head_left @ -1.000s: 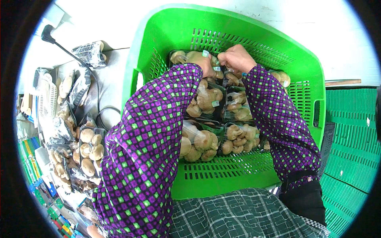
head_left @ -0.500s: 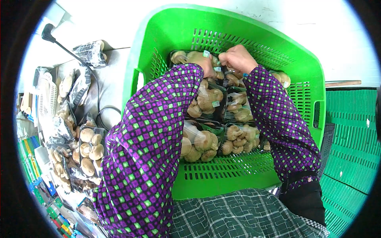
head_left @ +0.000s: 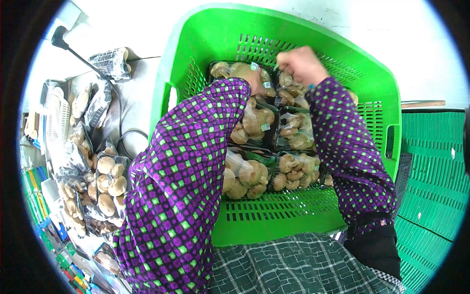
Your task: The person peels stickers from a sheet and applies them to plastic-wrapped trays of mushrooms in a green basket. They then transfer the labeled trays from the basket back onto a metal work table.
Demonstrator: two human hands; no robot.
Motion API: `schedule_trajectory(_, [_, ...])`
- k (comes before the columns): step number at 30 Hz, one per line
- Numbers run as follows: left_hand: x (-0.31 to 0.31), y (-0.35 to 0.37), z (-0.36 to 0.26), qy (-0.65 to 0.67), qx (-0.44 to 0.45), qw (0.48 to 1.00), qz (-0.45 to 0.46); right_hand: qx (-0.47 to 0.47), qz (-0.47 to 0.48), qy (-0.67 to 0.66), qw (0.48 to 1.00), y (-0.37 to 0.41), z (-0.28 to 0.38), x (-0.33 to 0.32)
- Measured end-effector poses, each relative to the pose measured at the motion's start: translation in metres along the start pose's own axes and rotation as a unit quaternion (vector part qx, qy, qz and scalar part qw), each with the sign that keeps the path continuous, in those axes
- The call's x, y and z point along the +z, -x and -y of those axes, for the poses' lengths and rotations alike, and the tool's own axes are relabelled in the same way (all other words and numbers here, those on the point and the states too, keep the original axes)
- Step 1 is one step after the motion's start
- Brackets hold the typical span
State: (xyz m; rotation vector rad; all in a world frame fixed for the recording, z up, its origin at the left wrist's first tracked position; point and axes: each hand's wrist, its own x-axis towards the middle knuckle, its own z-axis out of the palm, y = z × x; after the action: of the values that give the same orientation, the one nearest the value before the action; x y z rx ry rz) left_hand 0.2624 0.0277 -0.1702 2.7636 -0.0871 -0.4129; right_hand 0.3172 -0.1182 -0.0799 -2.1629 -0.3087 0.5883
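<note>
My left hand (head_left: 248,78) is low over the upper packs in the green basket (head_left: 205,41), its fingers curled and partly hidden by its own back and sleeve. What it holds cannot be made out. To its right, my right hand (head_left: 303,66) is raised above a pack of mushrooms (head_left: 289,90), fingers pinched together; anything between them is too small to tell. Film-wrapped mushroom packs in black trays fill the basket floor, among them a middle pack (head_left: 258,120) with a small white label (head_left: 265,127) and a lower pack (head_left: 249,176).
On the left, more wrapped mushroom packs (head_left: 110,183) lie piled on a metal surface, with a black cable and plug (head_left: 59,38) beside them. Green slatted crates (head_left: 431,166) stand at right. A white surface (head_left: 372,29) lies beyond the basket.
My right hand has moved right and slightly up, away from my left hand, uncovering more of the mushroom pack below. My left hand has stayed almost in place.
</note>
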Motion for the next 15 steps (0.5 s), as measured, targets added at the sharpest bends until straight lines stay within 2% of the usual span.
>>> schedule_trajectory(1, [0.0,0.001,0.0,0.007,-0.008,1.0,-0.001,0.02,-0.011,-0.035,0.999,0.002,0.012,-0.011])
schedule_trajectory(2, [0.0,0.003,-0.003,0.014,-0.012,1.0,-0.001,0.005,0.03,-0.061,0.998,0.004,0.021,-0.024])
schedule_trajectory(4, [-0.012,0.002,-0.007,-0.02,-0.005,0.997,0.069,-0.072,0.063,-0.072,0.993,0.015,0.032,-0.041])
schedule_trajectory(5, [0.003,-0.011,0.006,-0.039,0.015,0.997,0.062,-0.064,0.051,-0.079,0.994,0.026,0.044,-0.042])
schedule_trajectory(6, [-0.009,-0.002,-0.006,-0.066,-0.006,0.996,0.052,-0.06,0.035,-0.103,0.992,0.035,0.051,-0.04])
schedule_trajectory(7, [-0.035,0.012,-0.02,-0.06,-0.005,0.994,0.089,-0.045,0.056,-0.129,0.989,0.041,0.052,-0.043])
schedule_trajectory(8, [-0.052,0.024,-0.028,-0.038,0.027,0.996,0.081,-0.048,0.054,-0.15,0.986,0.052,0.053,-0.039])
schedule_trajectory(10, [-0.05,0.018,-0.027,0.063,0.032,0.997,0.005,-0.045,0.107,-0.231,0.966,0.072,0.052,-0.038])
schedule_trajectory(11, [-0.048,0.012,-0.026,0.097,0.031,0.995,-0.002,-0.061,0.104,-0.253,0.96,0.08,0.053,-0.037])
schedule_trajectory(12, [-0.041,0.005,-0.023,0.109,0.006,0.994,-0.02,-0.078,0.105,-0.278,0.952,0.083,0.051,-0.034])
schedule_trajectory(15, [-0.07,0.039,-0.038,0.145,0.062,0.984,-0.089,-0.119,0.123,-0.289,0.942,0.103,0.068,-0.039])
